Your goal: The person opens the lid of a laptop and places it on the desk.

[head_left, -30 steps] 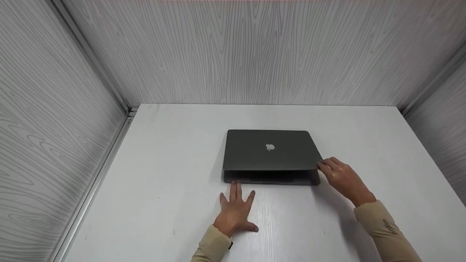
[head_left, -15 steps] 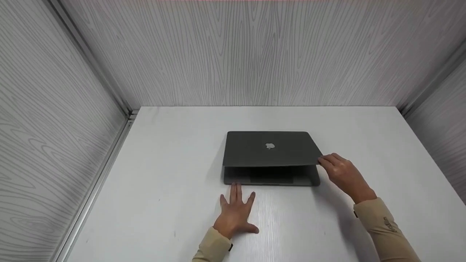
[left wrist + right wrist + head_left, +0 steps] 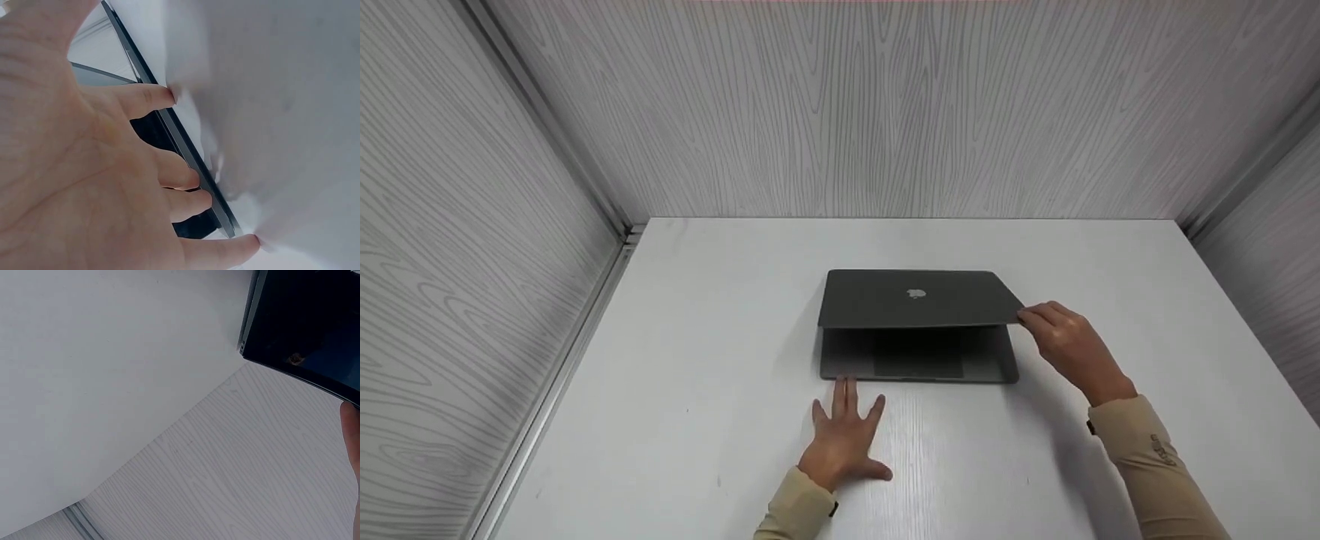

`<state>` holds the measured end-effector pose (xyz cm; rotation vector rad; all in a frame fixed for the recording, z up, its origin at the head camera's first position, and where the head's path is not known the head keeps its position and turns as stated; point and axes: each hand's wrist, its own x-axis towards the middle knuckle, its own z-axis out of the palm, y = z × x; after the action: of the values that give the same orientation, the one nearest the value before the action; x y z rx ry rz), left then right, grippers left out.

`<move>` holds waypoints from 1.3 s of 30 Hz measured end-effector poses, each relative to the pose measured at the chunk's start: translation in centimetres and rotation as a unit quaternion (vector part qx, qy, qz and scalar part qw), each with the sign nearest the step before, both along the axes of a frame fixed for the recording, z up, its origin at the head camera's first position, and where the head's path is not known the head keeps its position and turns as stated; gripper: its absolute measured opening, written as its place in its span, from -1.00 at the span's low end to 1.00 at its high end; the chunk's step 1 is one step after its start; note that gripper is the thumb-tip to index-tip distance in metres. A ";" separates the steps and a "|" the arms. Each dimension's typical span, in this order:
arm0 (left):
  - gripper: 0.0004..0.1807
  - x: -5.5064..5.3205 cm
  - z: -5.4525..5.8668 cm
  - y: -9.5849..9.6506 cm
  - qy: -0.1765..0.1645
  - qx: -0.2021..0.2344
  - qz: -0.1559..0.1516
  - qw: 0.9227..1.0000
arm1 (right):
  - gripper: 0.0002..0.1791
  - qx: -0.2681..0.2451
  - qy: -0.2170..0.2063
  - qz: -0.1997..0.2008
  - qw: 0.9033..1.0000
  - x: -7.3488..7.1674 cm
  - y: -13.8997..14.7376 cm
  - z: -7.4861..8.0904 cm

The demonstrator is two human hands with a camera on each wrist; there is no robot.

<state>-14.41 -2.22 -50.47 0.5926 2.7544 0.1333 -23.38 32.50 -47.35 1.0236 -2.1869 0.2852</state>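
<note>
A dark grey laptop (image 3: pixel 919 298) lies on the white table, its lid partly raised with the hinge at the far side. My right hand (image 3: pixel 1069 346) pinches the lid's near right corner between fingers and thumb. In the right wrist view the dark screen (image 3: pixel 315 332) shows under the lid, with part of that hand (image 3: pixel 351 439) at its edge. My left hand (image 3: pixel 842 444) is spread on the table in front, fingers straight. Two of its middle fingertips meet the front edge of the laptop's base (image 3: pixel 188 146), as the left wrist view shows. Most of the keyboard is hidden under the lid.
The white table (image 3: pixel 720 360) ends at a wood-grain back panel (image 3: pixel 825 112). Similar panels stand on the left (image 3: pixel 457 300) and right (image 3: pixel 1267 300), with a metal rail (image 3: pixel 562 390) along the table's left edge.
The right hand has moved up and away with the lid's corner, so the gap between lid and base has widened. The left hand has stayed in place.
</note>
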 end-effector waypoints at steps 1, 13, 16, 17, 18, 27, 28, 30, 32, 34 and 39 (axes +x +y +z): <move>0.18 0.0 0.0 0.0 0.000 -0.001 -0.001 1.000 | -0.68 -0.004 -0.002 0.001 1.000 -0.1 0.0 0.1; 0.17 0.0 0.2 0.0 -0.007 0.014 -0.001 1.000 | -0.72 -0.027 -0.007 -0.002 1.000 -0.8 0.0 0.9; 0.17 0.1 0.1 0.0 -0.006 0.007 0.001 1.000 | -0.74 -0.038 -0.012 -0.005 0.999 -1.0 0.0 1.1; 0.17 0.1 0.1 0.0 -0.006 0.005 0.001 1.000 | -0.74 -0.041 -0.014 -0.006 0.999 -1.1 0.0 1.1; 0.17 0.1 0.1 0.0 -0.005 0.004 0.002 1.000 | -0.74 -0.045 -0.017 -0.008 0.999 -1.2 0.0 1.2; 0.17 0.0 0.3 0.0 0.005 0.003 0.001 1.000 | -0.77 -0.079 -0.031 -0.013 0.996 -2.2 0.0 2.1; 0.18 0.0 0.3 0.0 0.003 0.002 0.001 1.000 | -0.77 -0.083 -0.034 -0.013 0.996 -2.3 0.0 2.1; 0.18 -0.1 0.2 0.0 -0.001 0.002 0.002 1.000 | -0.78 -0.094 -0.038 -0.015 0.995 -2.4 0.0 2.2; 0.18 -0.1 0.2 0.0 -0.005 0.002 0.003 1.000 | -0.85 -0.103 -0.047 -0.022 0.993 -2.6 0.1 2.2; 0.18 -0.1 0.1 0.0 -0.008 0.003 0.004 1.000 | -0.92 -0.111 -0.054 -0.032 0.992 -2.8 0.1 2.2; 0.18 -0.1 0.0 0.1 -0.008 0.003 0.004 1.000 | -0.88 -0.144 -0.068 -0.050 0.986 -3.3 0.3 1.7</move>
<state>-14.51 -2.16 -50.52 0.5791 2.7419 0.1483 -26.64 32.76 -45.60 0.7509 -2.2273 0.6212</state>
